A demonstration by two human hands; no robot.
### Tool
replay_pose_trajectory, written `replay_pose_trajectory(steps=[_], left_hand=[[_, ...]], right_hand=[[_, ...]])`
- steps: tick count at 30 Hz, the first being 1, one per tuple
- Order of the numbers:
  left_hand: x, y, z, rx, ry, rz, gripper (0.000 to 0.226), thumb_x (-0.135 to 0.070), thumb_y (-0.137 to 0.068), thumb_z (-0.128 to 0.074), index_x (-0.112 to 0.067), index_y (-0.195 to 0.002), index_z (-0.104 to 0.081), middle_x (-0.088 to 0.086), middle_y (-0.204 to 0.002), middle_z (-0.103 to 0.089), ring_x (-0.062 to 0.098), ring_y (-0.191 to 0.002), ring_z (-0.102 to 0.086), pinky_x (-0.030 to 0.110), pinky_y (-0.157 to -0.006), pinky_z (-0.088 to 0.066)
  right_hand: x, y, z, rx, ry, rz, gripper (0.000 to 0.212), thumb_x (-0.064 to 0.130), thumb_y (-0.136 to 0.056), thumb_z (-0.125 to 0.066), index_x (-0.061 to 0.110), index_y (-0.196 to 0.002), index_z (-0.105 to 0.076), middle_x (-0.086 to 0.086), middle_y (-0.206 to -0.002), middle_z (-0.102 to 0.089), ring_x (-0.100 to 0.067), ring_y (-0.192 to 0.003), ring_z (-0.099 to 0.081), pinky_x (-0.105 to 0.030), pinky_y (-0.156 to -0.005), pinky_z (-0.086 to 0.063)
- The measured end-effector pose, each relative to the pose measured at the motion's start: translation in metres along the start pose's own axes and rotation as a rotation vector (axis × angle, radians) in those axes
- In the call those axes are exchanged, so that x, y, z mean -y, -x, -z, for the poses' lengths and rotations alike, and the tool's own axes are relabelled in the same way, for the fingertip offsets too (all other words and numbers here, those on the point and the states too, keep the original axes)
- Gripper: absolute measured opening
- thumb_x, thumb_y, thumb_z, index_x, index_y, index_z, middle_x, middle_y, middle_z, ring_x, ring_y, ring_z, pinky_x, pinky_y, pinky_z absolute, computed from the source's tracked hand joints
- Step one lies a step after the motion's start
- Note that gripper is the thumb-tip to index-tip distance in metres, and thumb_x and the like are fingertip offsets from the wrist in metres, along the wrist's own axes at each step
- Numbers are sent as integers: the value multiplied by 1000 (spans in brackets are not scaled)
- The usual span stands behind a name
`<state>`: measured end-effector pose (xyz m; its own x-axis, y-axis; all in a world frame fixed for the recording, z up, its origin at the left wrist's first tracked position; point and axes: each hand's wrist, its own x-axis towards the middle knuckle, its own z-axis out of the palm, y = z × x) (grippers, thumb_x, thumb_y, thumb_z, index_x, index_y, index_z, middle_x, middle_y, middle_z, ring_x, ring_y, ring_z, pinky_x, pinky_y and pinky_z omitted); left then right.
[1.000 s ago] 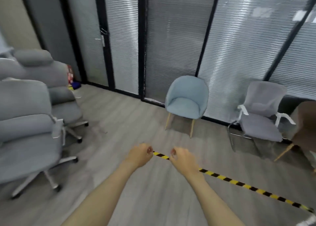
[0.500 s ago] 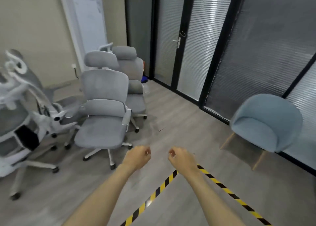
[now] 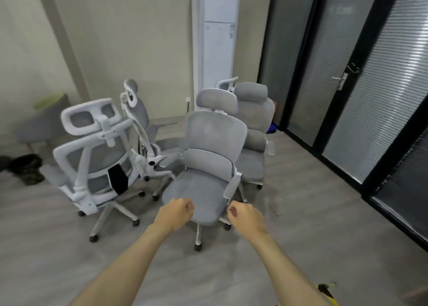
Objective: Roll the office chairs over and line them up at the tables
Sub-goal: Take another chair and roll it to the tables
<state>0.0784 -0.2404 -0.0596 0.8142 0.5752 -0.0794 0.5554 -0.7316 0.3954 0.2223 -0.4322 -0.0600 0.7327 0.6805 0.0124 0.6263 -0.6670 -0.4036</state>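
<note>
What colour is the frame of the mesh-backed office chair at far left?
White: the mesh-backed office chair has a white frame around grey mesh, shown best in the head view.

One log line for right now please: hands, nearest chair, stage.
stage: pre-grasp | left hand: curled, empty | right hand: curled, empty | nearest grey chair: untouched, seat facing person | white mesh chair: left of it

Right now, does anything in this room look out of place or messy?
Yes: the office chairs huddle in the corner by the white air conditioner, pointing different ways. The nearest grey chair faces us; the white-framed mesh chair shows its back. No spill or damage shows.
</note>
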Motion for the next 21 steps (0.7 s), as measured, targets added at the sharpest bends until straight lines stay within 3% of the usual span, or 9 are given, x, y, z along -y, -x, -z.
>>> replay_pose_trajectory(steps=[6,10,14,21], left_hand=[[77,-34,41,-96,29,147,18,-34,-95,-51,-28,-100,-67,-5,-104,-71,24,-101,-66,38,-82,-53],[132,-59,69,-156,51,214,12,-31,-95,-54,-29,-97,-65,-9,-103,-71,21,-98,-65,33,-74,-45],[197,-95,95,-177,79,272,12,-30,-93,-55,-28,-98,-65,-8,-101,-71,22,-97,-66,37,-81,-53],[311,-171,162,-239,122,313,16,-30,-91,-54,-30,-99,-67,-8,-103,-71,20,-96,-66,42,-85,-56]], right_hand=[[64,-88,-27,60,-45,159,17,32,-97,-53,25,-104,-68,-4,-107,-74,-36,-106,-65,-39,-82,-51],[120,-142,-51,121,-51,245,17,29,-97,-52,25,-102,-68,-4,-107,-73,-37,-104,-64,-38,-80,-49],[185,-199,-77,177,-24,319,18,29,-98,-49,23,-100,-66,-4,-105,-72,-36,-103,-64,-37,-79,-48],[296,-300,-103,227,13,393,18,29,-96,-52,26,-104,-68,4,-107,-72,-30,-102,-65,-35,-79,-45]])
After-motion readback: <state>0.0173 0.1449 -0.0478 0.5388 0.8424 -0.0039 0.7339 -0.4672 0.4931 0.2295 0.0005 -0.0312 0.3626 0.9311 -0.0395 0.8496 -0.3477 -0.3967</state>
